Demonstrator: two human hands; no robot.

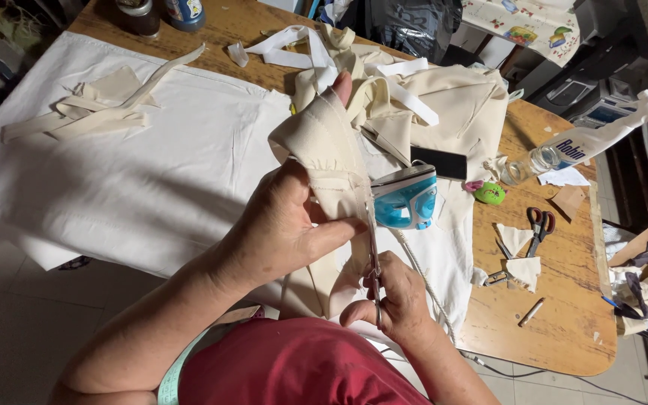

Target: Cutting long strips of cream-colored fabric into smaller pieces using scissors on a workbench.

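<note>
- Red shirt (294,367) fills the bottom edge, nearest the lens; a pale green tape measure (176,371) hangs beside it
- Right hand (391,300) is closed around small scissors (374,277), thumb and fingers through the loops; the blades point up along the edge of the cloth piece (331,187)
- Left hand (286,225) clasps that cream cloth piece, thumb pressed across its front, one fingertip showing above its top; the piece is held up off the table (564,315), over the white sheet (151,165)
- Iron (406,199) (blue and white) stands just behind the cloth piece; its cord (425,285) runs down past the right hand
- Cream garment (444,105) is heaped beyond the iron, white strips (286,41) lying on and near it; more cream strips (91,109) lie on the sheet at far left
- Spray bottle (601,139), white with a white label, lies on its side at the table's right edge; a clear jar (523,169) sits beside it
- Larger scissors (540,225), red-handled, lie on bare wood, with a green lump (490,193) and cloth scraps (519,255) near them
</note>
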